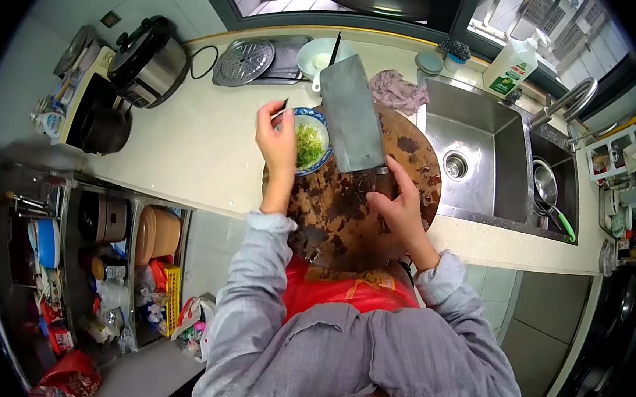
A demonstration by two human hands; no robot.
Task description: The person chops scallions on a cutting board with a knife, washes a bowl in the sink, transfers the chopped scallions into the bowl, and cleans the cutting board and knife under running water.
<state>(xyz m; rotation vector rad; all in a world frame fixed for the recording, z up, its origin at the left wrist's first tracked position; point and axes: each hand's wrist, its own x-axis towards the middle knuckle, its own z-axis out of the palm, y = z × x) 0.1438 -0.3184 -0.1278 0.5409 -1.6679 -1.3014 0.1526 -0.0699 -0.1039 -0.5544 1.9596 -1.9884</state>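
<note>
My left hand (276, 140) is pinched over the left rim of a blue-and-white bowl (323, 118). A thin dark stick (284, 105) shows at its fingertips; its lower part is hidden. Inside the bowl lie chopped green onions (309, 146). My right hand (400, 203) has its thumb and fingers around the short dark handle of a cleaver (351, 112). The cleaver's broad grey blade points away from me, just right of the bowl. Beneath both is a round, dark-stained wooden chopping board (331, 221).
Behind the board stand a white bowl (318, 49) with a spoon and black utensil, and a crumpled cloth (399, 91). The steel sink (477, 136) is on the right, the electric pressure cooker (150, 61) far left. Metal racks (261, 60) lie near the back wall.
</note>
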